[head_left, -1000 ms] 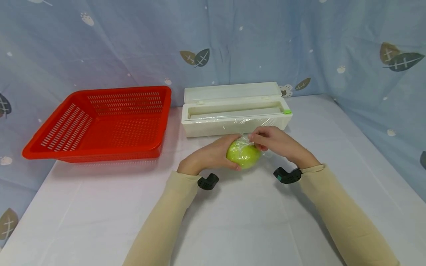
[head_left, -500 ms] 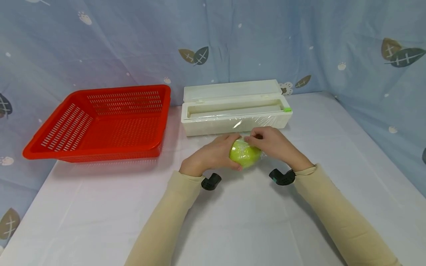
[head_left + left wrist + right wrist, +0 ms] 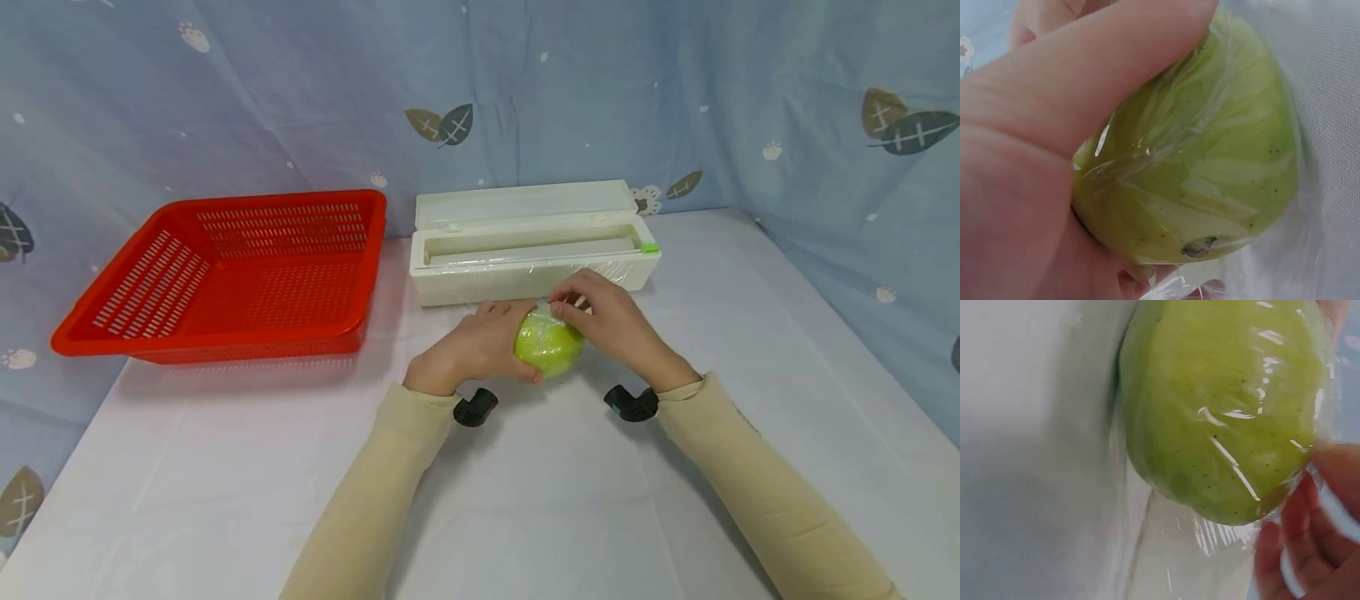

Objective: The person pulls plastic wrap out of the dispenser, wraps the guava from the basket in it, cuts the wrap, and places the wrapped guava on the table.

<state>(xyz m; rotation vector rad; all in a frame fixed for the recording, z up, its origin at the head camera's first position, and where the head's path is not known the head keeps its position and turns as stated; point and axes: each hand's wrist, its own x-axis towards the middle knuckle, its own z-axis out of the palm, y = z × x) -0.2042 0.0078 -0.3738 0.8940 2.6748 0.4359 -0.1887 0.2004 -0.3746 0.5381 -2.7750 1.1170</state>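
Head: green fruit (image 3: 549, 346) in clear film (image 3: 542, 313) is just in front of the open white box (image 3: 442, 288); left hand (image 3: 476, 346) clasps the fruit, right hand (image 3: 617, 323) pinches film on its box-facing side; red basket (image 3: 202, 345) stands left of the box | Left wrist: left hand wraps the fruit, dark spot (image 3: 1199, 247) showing | Right wrist: film glints over the fruit

1 fruit (image 3: 550, 346), 2 hands (image 3: 476, 348), 2 sleeves (image 3: 371, 492), 2 wrist cams (image 3: 476, 408), 1 basket (image 3: 225, 350), 1 box (image 3: 480, 288), 1 lid (image 3: 525, 205), 1 table (image 3: 525, 508), 1 green tab (image 3: 649, 248).
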